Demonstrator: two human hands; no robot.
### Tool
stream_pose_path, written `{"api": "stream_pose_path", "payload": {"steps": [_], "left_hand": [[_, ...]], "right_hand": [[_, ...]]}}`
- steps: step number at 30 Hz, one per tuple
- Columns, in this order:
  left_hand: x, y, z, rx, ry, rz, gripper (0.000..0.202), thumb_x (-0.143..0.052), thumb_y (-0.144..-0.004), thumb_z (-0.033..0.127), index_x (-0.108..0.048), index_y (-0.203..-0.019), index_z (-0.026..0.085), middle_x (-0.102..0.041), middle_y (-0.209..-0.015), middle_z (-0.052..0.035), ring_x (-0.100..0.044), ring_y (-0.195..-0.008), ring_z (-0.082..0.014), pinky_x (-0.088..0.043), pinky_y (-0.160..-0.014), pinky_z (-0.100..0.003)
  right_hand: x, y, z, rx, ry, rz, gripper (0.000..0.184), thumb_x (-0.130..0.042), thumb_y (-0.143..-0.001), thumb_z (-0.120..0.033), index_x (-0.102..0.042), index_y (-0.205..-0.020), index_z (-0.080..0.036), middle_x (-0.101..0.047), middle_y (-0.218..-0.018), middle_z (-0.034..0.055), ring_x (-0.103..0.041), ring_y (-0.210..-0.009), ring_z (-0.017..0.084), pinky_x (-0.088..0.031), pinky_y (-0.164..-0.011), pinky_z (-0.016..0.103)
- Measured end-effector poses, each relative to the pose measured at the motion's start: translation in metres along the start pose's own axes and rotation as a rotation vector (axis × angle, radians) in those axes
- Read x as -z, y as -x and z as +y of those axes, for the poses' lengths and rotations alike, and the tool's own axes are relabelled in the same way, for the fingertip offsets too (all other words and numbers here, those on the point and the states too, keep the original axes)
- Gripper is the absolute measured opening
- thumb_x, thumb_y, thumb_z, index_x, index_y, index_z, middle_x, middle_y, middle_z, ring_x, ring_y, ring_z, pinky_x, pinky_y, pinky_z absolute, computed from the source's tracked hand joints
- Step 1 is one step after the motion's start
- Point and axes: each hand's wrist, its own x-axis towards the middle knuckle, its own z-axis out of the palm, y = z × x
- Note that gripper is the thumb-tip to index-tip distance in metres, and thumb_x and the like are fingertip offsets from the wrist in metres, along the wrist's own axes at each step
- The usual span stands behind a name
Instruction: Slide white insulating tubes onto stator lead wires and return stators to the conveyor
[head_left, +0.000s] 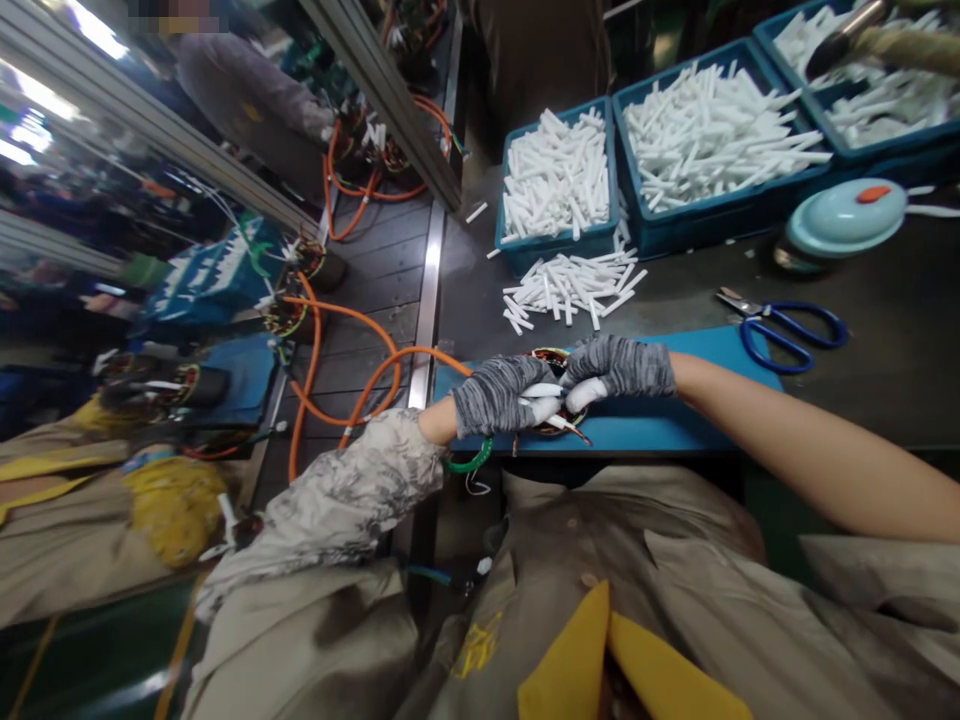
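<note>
My left hand (501, 396) and my right hand (611, 372), both in grey striped gloves with white fingertips, meet over a wire-wound motor coil (551, 356) on a blue mat (652, 425). The hands cover most of the coil. A white tube (544, 390) lies in the closed fingers of my left hand. The fingertips of my right hand are pinched together close beside it; what they hold is hidden. Below them, a white-sleeved wire (562, 425) with a reddish bare end sticks out toward me. A green wire loop (471, 460) hangs under my left wrist.
Loose white tubes (570, 287) lie beyond my hands, before blue bins (556, 245) full of tubes. Blue-handled scissors (784, 330) and a light-blue lidded container (844, 220) are at right. An orange cable (360, 415) loops across the roller conveyor (382, 255) at left. Co-workers stand at left.
</note>
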Motion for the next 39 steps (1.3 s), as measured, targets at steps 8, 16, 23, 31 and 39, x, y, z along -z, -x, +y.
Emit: {"api": "stream_pose_path", "payload": {"steps": [8, 16, 23, 31, 39], "left_hand": [[0.033, -0.004, 0.008, 0.064, 0.015, -0.257, 0.034, -0.056, -0.096, 0.038, -0.070, -0.121, 0.019, -0.076, -0.117, -0.0069, -0.071, -0.103, -0.0189, -0.054, -0.092, -0.030], [0.042, -0.035, 0.042, 0.244, -0.315, -0.493, 0.035, -0.059, -0.095, 0.044, -0.078, -0.092, 0.014, -0.075, -0.079, -0.0077, -0.068, -0.072, -0.0205, -0.049, -0.069, -0.029], [0.020, -0.052, 0.061, 0.155, -0.418, -0.485, 0.037, -0.054, -0.099, 0.044, -0.077, -0.113, 0.019, -0.077, -0.102, -0.0093, -0.071, -0.087, -0.0240, -0.049, -0.074, -0.032], [0.028, -0.043, 0.029, -0.032, -0.291, -0.185, 0.073, -0.080, -0.078, 0.055, -0.063, -0.136, 0.014, -0.059, -0.143, -0.0188, -0.058, -0.130, -0.0335, -0.048, -0.107, -0.042], [0.023, -0.050, -0.002, 0.115, 0.128, 0.000, 0.060, -0.083, -0.081, 0.033, -0.061, -0.134, 0.015, -0.074, -0.117, -0.0089, -0.070, -0.106, -0.0204, -0.056, -0.098, -0.036]], "right_hand": [[-0.011, -0.006, -0.007, -0.193, 0.162, 0.119, 0.042, -0.070, -0.083, -0.056, -0.081, -0.079, -0.016, -0.070, -0.066, 0.0038, -0.059, -0.065, 0.018, -0.043, -0.067, 0.031], [-0.028, 0.024, -0.012, -0.138, 0.264, 0.383, 0.045, -0.071, -0.086, -0.049, -0.075, -0.119, -0.018, -0.074, -0.106, 0.0120, -0.066, -0.088, 0.024, -0.051, -0.083, 0.037], [-0.047, 0.046, 0.015, -0.102, -0.007, 0.542, 0.071, -0.080, -0.080, -0.050, -0.059, -0.141, -0.020, -0.064, -0.126, 0.0143, -0.066, -0.096, 0.025, -0.057, -0.093, 0.048], [-0.066, 0.065, 0.008, -0.079, 0.102, 0.720, 0.060, -0.073, -0.088, -0.045, -0.058, -0.144, -0.028, -0.066, -0.128, 0.0112, -0.070, -0.104, 0.029, -0.059, -0.096, 0.049], [-0.096, 0.066, 0.010, 0.081, 0.238, 0.608, 0.045, -0.051, -0.102, -0.034, -0.058, -0.146, -0.031, -0.067, -0.141, 0.0083, -0.066, -0.126, 0.027, -0.054, -0.108, 0.047]]}}
